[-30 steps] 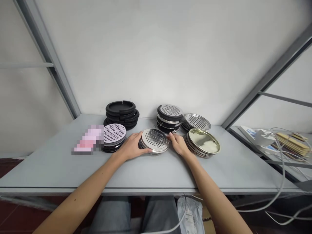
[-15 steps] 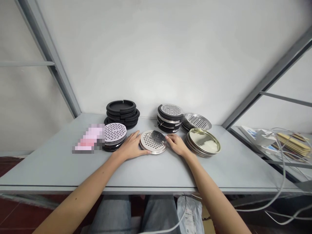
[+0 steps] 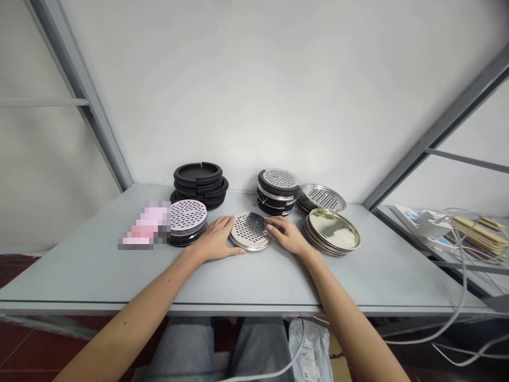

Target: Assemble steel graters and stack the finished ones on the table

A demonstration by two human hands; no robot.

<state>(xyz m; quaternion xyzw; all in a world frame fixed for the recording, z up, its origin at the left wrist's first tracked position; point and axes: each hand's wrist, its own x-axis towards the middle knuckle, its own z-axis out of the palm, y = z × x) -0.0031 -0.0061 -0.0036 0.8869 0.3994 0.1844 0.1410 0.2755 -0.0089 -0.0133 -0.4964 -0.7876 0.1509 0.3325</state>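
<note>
A round silver plate with rows of slots sits at the middle of the grey table, with a shiny rim beneath it and a dark reflection at its upper right. Around its left edge is my left hand, fingers along the back-left rim and thumb along the front. My right hand holds the right edge, with bent fingertips over the rim. Close to my left hand stands a stack topped by a slotted plate. Just right of my right hand is a stack of gold-coloured round trays.
Black ring-shaped trays are stacked at the back left. Behind the plate stands an assembled stack of black rings and slotted plates. Silver slotted trays lie at the back right. A pixelated pink patch covers the left. White cables hang at the right.
My right fingertips have shifted slightly left and farther over the plate's rim. My left fingers have moved a little along the back-left edge. The plate stays almost in place.
</note>
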